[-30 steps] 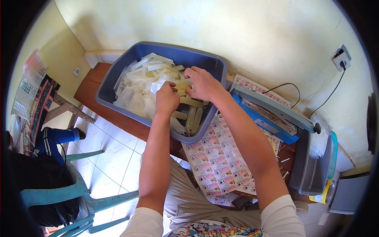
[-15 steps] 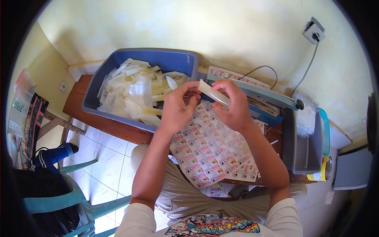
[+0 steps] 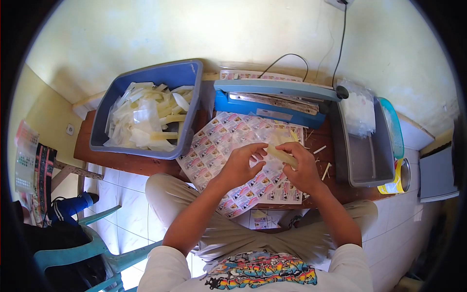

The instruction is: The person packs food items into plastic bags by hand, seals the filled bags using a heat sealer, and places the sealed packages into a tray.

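1) My right hand (image 3: pixel 304 168) pinches a pale yellowish strip (image 3: pixel 282 155) between thumb and fingers
2) The strip is held above the printed sheets (image 3: pixel 209 141), between my two hands, tilted so that its left end is farther from my body than its right end
3) My left hand (image 3: pixel 239 166) is loosely curled, with a gap between thumb and fingers; its fingertips are just beside the left end of the strip, and I cannot tell whether they touch it
4) The printed sheets lie on the brown bench (image 3: pixel 114 163), directly in front of me, and bear repeated pink labels
5) A blue sealer (image 3: pixel 272 113) stands behind the sheets, its long grey-blue arm (image 3: pixel 277 88) running from left to right and ending in a dark knob (image 3: pixel 342 92)
6) A blue-grey tub (image 3: pixel 195 92) stands to the left of the sheets and contains a heap of pale strips and clear film (image 3: pixel 143 117)
7) A grey bin (image 3: pixel 365 160) stands to the right; clear plastic bags (image 3: pixel 359 109) rest at its far end, and a teal basket (image 3: pixel 396 134) is just beside it
8) Small white sticks (image 3: pixel 319 150) lie on the bench between the sheets and the grey bin
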The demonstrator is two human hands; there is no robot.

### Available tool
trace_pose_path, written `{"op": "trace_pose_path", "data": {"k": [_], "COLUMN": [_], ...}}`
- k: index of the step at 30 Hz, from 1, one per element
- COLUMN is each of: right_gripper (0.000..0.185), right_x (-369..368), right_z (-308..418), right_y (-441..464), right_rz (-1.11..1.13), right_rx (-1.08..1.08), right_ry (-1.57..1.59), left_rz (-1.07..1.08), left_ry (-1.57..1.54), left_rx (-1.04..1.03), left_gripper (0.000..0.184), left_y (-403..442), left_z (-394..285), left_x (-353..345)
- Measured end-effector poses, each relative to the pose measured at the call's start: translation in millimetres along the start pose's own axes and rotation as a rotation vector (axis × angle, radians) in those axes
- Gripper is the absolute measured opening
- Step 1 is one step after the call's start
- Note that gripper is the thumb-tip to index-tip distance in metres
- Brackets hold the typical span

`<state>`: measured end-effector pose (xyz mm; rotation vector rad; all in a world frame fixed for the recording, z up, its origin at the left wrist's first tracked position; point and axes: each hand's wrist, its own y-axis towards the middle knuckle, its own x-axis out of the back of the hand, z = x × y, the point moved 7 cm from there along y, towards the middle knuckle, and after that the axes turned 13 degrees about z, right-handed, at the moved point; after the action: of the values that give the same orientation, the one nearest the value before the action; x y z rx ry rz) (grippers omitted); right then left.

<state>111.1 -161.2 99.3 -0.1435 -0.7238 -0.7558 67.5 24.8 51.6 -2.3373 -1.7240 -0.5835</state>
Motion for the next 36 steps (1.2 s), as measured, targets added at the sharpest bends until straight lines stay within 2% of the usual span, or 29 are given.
{"op": "trace_pose_path", "data": {"k": [2,3,5,6,8,9,11,12,14,17,19,21,24,28,30,31,33,36], "right_gripper": [0.047,0.047,0.047,0.047,0.046,0.046,0.045,0.045,0.045,0.044,0.043,0.04,0.038,0.032,0.027,0.027,0.028,0.033], "right_x": [1.4,1.6,1.8,2.5,3.8,5.4,6.4,5.4,2.2,-6.3,-13.5,-14.1,-20.3,-32.7,-32.4,-33.5,-43.5,-52.6], "right_z": [-8.6,-12.6,-20.5,-24.6,-28.6,-31.3,-32.6,-32.0,-32.9,-32.1,-32.2,-34.1,-36.4,-42.7,-40.8,-38.6,-37.7,-42.4], "right_y": [-14.1,-20.1,-28.7,-32.9,-40.7,-44.7,-51.4,-52.8,-54.2,-53.0,-49.3,-46.9,-43.5,-40.1,-41.2,-40.4,-34.4,-31.8], "right_rz": [-0.022,-0.034,-0.047,-0.056,-0.069,-0.079,-0.058,-0.034,0.002,0.073,0.106,-0.017,-0.066,-0.156,-0.251,-0.254,-0.122,-0.07], "right_rx": [-0.015,-0.028,-0.046,-0.064,-0.092,-0.116,-0.101,-0.08,-0.056,-0.027,-0.02,-0.026,-0.04,-0.091,-0.148,-0.146,-0.223,-0.245], "right_ry": [0.0,-0.006,0.014,0.026,0.048,0.065,0.05,0.036,0.047,0.042,0.026,-0.024,-0.074,-0.115,-0.25,-0.251,-0.437,-0.314], "left_rz": [0.006,0.014,-0.022,-0.016,-0.011,-0.003,0.014,0.02,-0.066,-0.127,-0.135,-0.145,-0.162,-0.09,-0.065,-0.045,-0.027,-0.004], "left_ry": [0.129,0.133,0.399,0.401,0.413,0.412,0.494,0.495,0.439,0.382,0.369,0.356,0.352,0.297,0.292,0.312,0.34,0.346], "left_rx": [-0.049,-0.045,0.011,0.013,0.041,0.038,0.008,0.005,-0.017,-0.01,-0.019,-0.028,-0.037,-0.047,-0.041,-0.041,-0.045,-0.019], "left_gripper": [0.072,0.072,0.075,0.075,0.06,0.06,0.036,0.036,0.016,0.013,0.013,0.012,0.012,0.011,0.014,0.018,0.022,0.029], "left_y": [-0.6,0.3,2.6,4.0,7.9,10.8,15.6,17.9,20.0,23.5,25.1,25.5,22.1,19.2,15.9,14.6,13.3,9.5], "left_z": [-4.0,-7.4,-14.3,-12.0,-1.5,1.7,4.9,4.2,0.9,2.2,1.9,0.0,-3.6,1.6,4.7,5.4,4.0,5.0], "left_x": [-13.8,-18.8,-24.7,-27.8,-32.6,-33.7,-36.3,-38.1,-35.2,-35.4,-35.7,-34.4,-31.7,-36.3,-40.9,-43.4,-44.2,-43.5]}}
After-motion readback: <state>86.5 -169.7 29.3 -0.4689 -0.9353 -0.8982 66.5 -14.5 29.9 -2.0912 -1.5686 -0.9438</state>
